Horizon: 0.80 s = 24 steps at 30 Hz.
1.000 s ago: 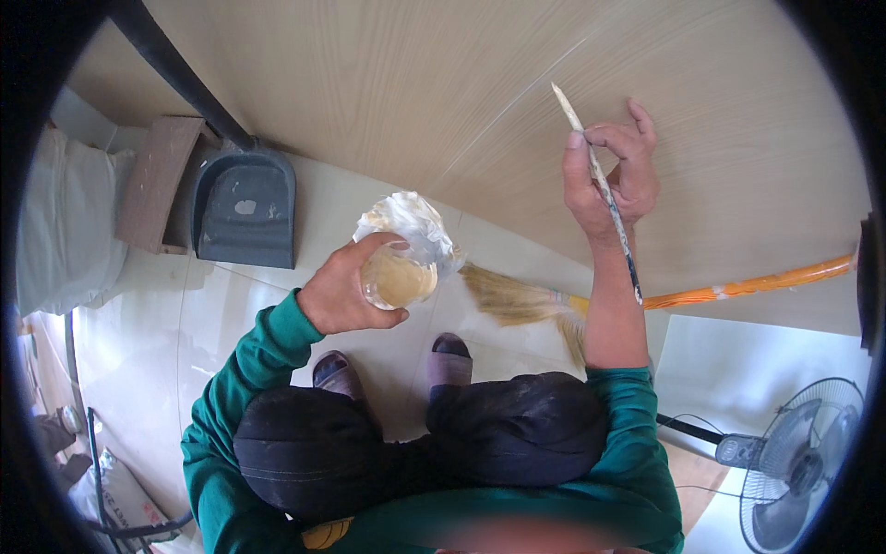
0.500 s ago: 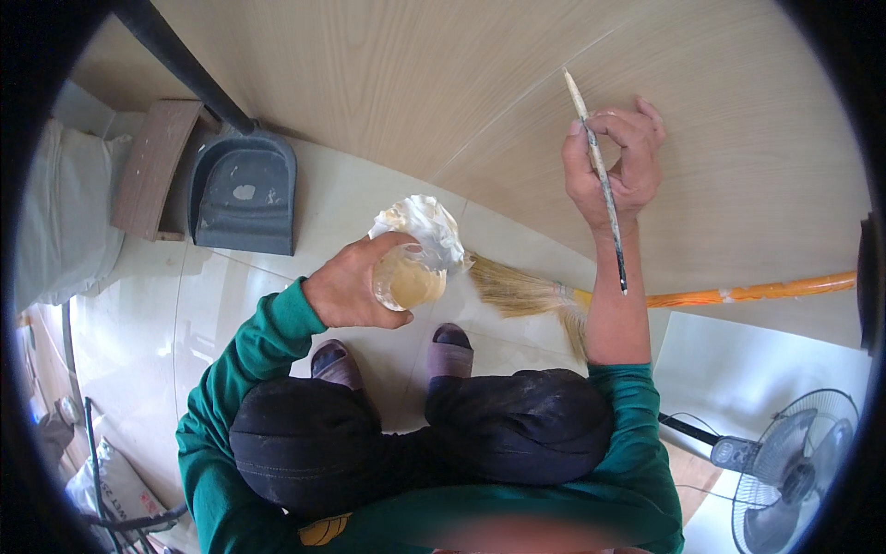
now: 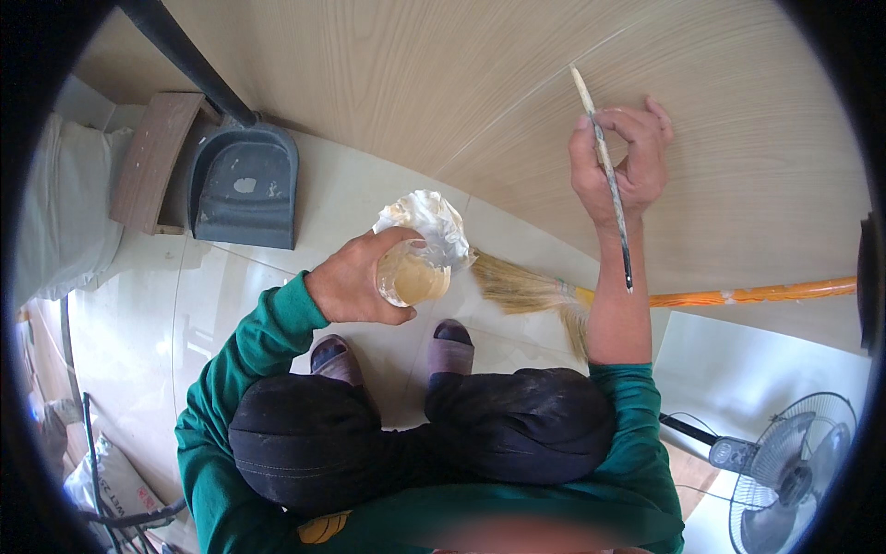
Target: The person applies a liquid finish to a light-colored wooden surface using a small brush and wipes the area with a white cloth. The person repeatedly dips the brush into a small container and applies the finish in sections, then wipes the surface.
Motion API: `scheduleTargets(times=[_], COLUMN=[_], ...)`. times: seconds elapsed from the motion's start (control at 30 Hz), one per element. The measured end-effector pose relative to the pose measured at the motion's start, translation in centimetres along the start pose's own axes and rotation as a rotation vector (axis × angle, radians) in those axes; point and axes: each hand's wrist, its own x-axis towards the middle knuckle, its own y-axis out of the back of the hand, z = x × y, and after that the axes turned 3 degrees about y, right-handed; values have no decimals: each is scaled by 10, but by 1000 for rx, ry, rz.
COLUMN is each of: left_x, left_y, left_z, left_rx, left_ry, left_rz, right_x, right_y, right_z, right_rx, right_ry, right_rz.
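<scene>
From my remote screen, the biggest thing I see is the wooden panel point(image 3: 517, 102), a pale board with fine grain that fills the upper part of the view and stands against the white tiled floor point(image 3: 305, 198). Below it the person is crouching, in a green sweater and dark trousers, with both feet on the floor near the panel. At the left side, a dark grey dustpan point(image 3: 245, 189) lies on the floor beside a brown wooden piece point(image 3: 152, 162), and a black bar crosses above them. At the lower right, a standing fan point(image 3: 794, 462) is on the floor. A broom point(image 3: 591, 295) with straw bristles and an orange handle lies along the foot of the panel, passing behind the right forearm. The left hand point(image 3: 355, 286) is closed around a clear cup point(image 3: 411, 277) with a yellowish paste inside and a crumpled white wrapping at its top; the cup is held in the air above the floor, just in front of the feet. The right hand point(image 3: 620, 162) is raised against the panel, the fingers loosely curled around a thin brush point(image 3: 604, 171), which is held nearly upright, its pale end pointing up on the panel and its dark end down along the wrist.
</scene>
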Motion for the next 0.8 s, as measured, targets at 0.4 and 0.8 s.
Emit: scheduleTargets(times=[0.4, 0.8], left_x=[1, 2], left_y=[0, -2], left_z=[1, -5], left_rx=[0, 13], left_ry=[-21, -33], left_rz=[-4, 11], right_x=[0, -3], right_y=[-2, -5], right_z=[-1, -3], right_rx=[-26, -33], right_ry=[-17, -14], right_rz=[-5, -21])
